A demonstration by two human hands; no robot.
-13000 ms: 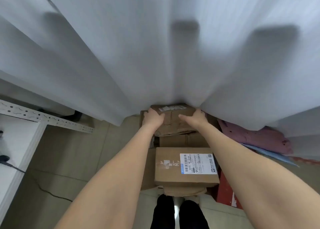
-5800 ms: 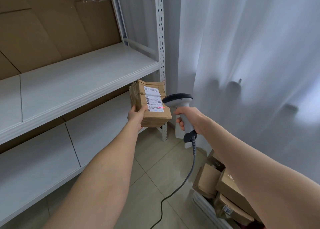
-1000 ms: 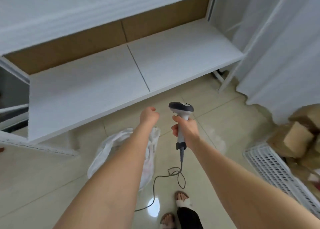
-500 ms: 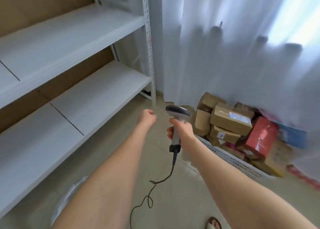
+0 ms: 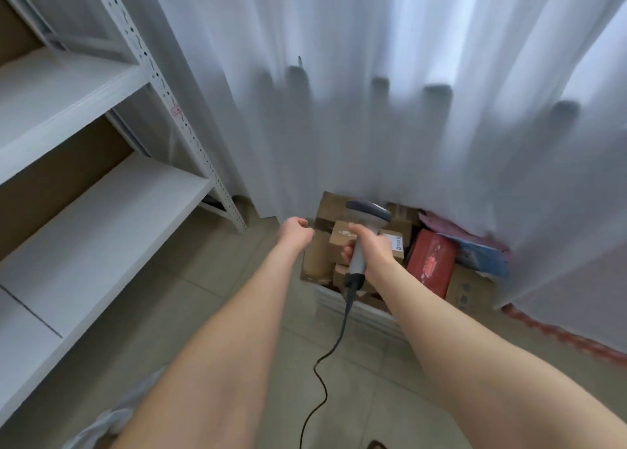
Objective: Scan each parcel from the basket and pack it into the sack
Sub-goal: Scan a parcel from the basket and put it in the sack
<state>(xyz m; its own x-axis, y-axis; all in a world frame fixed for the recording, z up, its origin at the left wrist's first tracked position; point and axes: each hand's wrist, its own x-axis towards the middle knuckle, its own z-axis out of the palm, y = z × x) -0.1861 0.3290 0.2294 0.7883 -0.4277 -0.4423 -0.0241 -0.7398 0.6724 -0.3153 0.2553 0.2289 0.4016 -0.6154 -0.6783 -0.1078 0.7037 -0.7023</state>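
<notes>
Presently the parcels (image 5: 341, 243) are seen piled in the white basket (image 5: 359, 313) on the floor against the curtain (image 5: 373, 109), with brown cartons heaped beside a red packet (image 5: 431, 265) and a blue one (image 5: 481, 260). The left hand (image 5: 295, 233) is held just short of the heap, its fingers curled inward on nothing. The right hand (image 5: 371, 249) is wrapped round the grip of the scanner (image 5: 368, 211), which is held over the cartons. If one carton is pulled single-handed from so loose a stack, its neighbours could be tipped onto the tiles. The cable (image 5: 325, 363) is trailed across the floor between the arms, so it could be snagged or trodden on in any turn toward the sack (image 5: 101, 428), which is glimpsed only at the lower left edge, well apart from the basket
</notes>
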